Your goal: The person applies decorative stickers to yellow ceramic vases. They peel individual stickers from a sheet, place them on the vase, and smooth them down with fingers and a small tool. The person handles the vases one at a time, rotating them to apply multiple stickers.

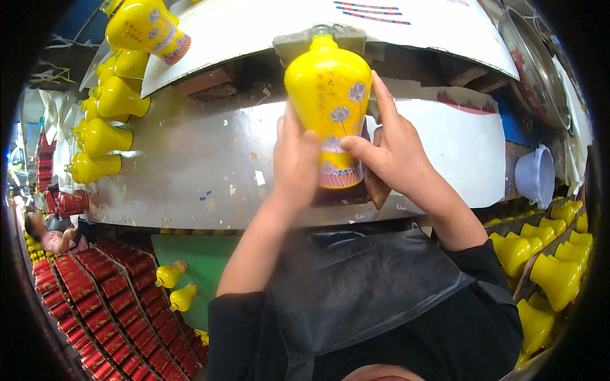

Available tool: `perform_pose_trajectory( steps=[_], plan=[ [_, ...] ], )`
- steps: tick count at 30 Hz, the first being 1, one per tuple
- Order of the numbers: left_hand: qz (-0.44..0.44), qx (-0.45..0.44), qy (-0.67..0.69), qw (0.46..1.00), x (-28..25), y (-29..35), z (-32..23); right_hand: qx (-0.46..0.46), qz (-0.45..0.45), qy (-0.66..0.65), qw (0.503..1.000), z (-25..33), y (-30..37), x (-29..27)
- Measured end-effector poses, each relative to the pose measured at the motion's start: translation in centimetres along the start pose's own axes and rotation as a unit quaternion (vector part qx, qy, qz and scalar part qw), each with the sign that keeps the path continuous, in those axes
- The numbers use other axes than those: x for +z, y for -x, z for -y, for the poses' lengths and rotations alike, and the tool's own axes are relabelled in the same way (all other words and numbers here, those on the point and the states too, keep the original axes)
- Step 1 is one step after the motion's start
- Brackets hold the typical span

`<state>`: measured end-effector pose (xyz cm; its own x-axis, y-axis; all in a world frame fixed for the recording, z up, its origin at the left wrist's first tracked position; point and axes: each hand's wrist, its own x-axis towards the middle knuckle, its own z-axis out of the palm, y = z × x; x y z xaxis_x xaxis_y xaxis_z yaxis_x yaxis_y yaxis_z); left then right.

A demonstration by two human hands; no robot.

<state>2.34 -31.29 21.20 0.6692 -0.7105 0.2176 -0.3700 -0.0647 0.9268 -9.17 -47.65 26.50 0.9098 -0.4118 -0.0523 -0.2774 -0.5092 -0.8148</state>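
Observation:
A glossy yellow bottle point(314, 82) with purple lotus flowers, dark characters and a patterned band near its base lies in front of me, its clear neck pointing away. My right hand point(397, 149) grips its right side, thumb across the lower flowers and fingers along the edge. Against the left side presses my left hand point(295, 162), slightly blurred, its fingertips partly hidden by the bottle. Beneath the neck is a grey cloth pad point(289, 46). A brown, wedge-like piece point(379, 184) shows beside the base, under my right hand.
Several plain yellow bottles point(108, 136) line the table's left end, near a decorated one point(143, 28). Thin printed strips point(375, 13) lie on the white board point(254, 32). A pale basin point(535, 176) is at right, above racked yellow bottles point(556, 279). Red boxes point(114, 305) fill the lower left; a person point(60, 235) sits beyond.

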Motion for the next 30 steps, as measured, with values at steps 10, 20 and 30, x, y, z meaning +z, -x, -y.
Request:
perform_pose_trajectory(
  steps=[10,20,30],
  plan=[
    [0.005,0.044,-0.012,0.999,0.0,-0.3,0.1,-0.051,-0.050,-0.019,0.997,-1.4,-0.5,1.0],
    [-0.110,-0.036,0.132,0.984,0.5,-2.3,-1.3,-0.017,-0.027,0.033,0.999,0.1,-0.2,0.0],
    [-0.137,-0.047,0.089,0.985,0.5,-6.9,-2.7,-0.072,-0.120,0.038,0.989,1.4,-2.4,-2.3]
  ],
)
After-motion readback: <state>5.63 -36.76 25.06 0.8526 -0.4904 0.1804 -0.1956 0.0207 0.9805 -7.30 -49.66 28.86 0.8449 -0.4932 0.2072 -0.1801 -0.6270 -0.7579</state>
